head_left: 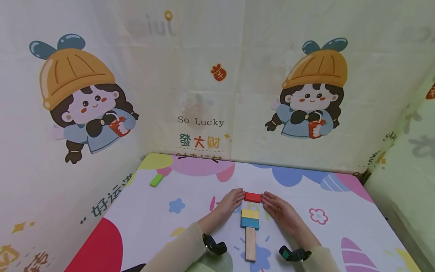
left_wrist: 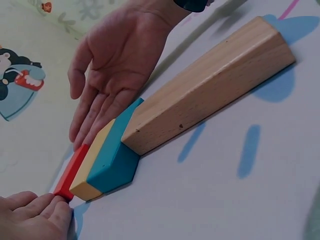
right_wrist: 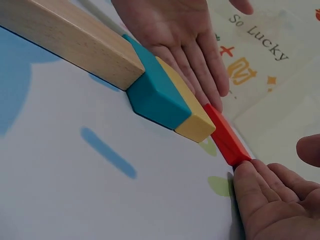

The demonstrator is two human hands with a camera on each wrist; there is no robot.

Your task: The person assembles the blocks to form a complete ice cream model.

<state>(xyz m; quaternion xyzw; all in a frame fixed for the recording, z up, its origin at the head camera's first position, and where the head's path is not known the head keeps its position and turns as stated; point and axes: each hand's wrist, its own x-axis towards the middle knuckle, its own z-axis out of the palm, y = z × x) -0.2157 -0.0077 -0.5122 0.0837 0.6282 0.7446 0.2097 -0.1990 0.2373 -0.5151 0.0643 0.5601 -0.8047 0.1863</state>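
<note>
From here I see the red block [head_left: 253,197] lying on the worktop [head_left: 146,226] just beyond the yellow block [head_left: 249,214], a gap between them. The left hand [head_left: 232,200] and right hand [head_left: 280,211], fingers straight, touch its two ends without curling round it. I'd press evenly from both sides (a lopsided push could skew it), minding the blue block [head_left: 249,223] against the yellow block's near side.

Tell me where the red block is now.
In the head view, the red block lies just right of centre, between the left hand and right hand, beyond the yellow block.
</note>
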